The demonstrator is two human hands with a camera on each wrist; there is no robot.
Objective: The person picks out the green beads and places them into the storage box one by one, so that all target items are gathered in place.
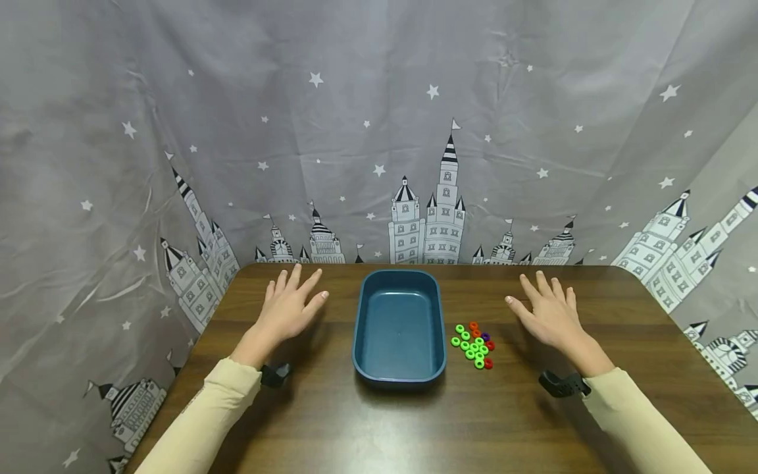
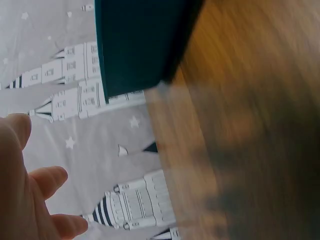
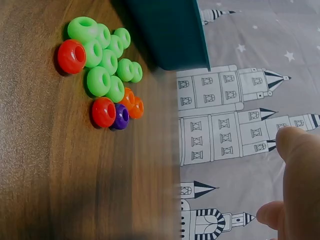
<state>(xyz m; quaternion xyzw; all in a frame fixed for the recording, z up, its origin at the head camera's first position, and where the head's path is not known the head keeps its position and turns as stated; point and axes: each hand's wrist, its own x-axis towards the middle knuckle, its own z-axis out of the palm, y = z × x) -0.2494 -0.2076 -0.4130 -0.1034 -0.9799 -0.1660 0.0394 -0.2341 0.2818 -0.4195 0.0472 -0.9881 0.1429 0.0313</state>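
Observation:
A dark blue rectangular bin (image 1: pixel 399 380) with rounded corners stands in the middle of the table, nothing inside it. Just right of it lies a loose cluster of ring-shaped beads (image 1: pixel 474 347): several bright green, plus red, orange and one purple bead (image 3: pixel 120 117). My left hand (image 1: pixel 287 311) is spread over the table left of the bin, holding nothing. On the other side, my right hand (image 1: pixel 551 317) is likewise spread with fingers apart, to the right of the beads and touching none of them.
The brown wooden table (image 1: pixel 308 421) ends at a grey curtain (image 1: pixel 379 79) printed with castles and stars. Each wrist carries a black strap, the left strap (image 1: pixel 275 375) and the right strap (image 1: pixel 564 384), below light yellow sleeves.

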